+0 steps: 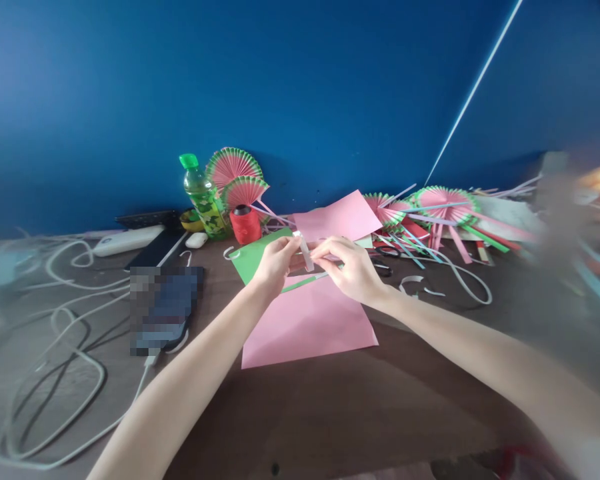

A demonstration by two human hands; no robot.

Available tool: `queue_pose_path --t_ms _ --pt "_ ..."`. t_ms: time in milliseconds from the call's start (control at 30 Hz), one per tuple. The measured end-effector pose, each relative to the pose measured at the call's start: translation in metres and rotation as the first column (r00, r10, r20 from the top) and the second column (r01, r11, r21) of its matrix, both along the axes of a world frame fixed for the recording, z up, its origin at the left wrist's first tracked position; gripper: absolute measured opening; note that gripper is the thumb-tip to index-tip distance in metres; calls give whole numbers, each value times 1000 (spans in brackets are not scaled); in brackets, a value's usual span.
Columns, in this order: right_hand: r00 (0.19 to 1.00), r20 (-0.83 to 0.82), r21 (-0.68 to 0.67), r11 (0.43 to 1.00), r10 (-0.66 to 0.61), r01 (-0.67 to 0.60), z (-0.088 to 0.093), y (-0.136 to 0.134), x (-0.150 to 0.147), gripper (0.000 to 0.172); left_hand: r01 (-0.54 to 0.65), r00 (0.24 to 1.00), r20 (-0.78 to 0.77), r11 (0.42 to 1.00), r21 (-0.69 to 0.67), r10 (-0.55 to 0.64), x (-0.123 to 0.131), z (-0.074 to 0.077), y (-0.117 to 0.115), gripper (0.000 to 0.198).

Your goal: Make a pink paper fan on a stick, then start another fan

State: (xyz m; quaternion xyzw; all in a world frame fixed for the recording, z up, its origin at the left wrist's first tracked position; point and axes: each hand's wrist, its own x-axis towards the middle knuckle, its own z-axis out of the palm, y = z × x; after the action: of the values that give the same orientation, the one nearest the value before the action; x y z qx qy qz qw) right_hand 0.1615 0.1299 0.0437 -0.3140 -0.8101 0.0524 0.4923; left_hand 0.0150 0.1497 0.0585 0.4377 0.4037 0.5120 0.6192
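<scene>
A small white strip-like piece (305, 253) is held upright between my hands, above the papers. My left hand (276, 261) pinches it from the left, thumb and fingers pressed together. My right hand (347, 267) is closed at its right side, fingertips against or very near it. Below lie a pink sheet (310, 323) and a green sheet (253, 259), with a narrow green strip (305, 283) across the pink sheet's top. Another pink sheet (337, 217) rests behind my hands.
At the back left stand a green-capped bottle (203, 200), a red container (245, 225) and pleated fans (234, 167). A phone (167, 312) and cables lie left. More fans (445, 203), paper strips and black-handled scissors (383, 269) are at right.
</scene>
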Motion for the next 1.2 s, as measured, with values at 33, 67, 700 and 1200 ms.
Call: queue_pose_path --t_ms 33,67,700,1200 --pt "1000 10 26 1000 1 -1 0 0 0 12 -7 1000 1 1000 -4 7 0 0 0 14" --pt "1000 20 51 999 3 -4 0 -1 -1 12 -16 1000 3 1000 -10 16 -1 0 1 14" --pt "987 -158 -193 981 -26 -5 5 1 3 8 140 990 -30 983 119 -137 -6 -6 9 24" --pt "997 -57 -1 999 54 -54 2 -6 -3 9 51 993 -118 976 210 -26 -4 -9 6 24"
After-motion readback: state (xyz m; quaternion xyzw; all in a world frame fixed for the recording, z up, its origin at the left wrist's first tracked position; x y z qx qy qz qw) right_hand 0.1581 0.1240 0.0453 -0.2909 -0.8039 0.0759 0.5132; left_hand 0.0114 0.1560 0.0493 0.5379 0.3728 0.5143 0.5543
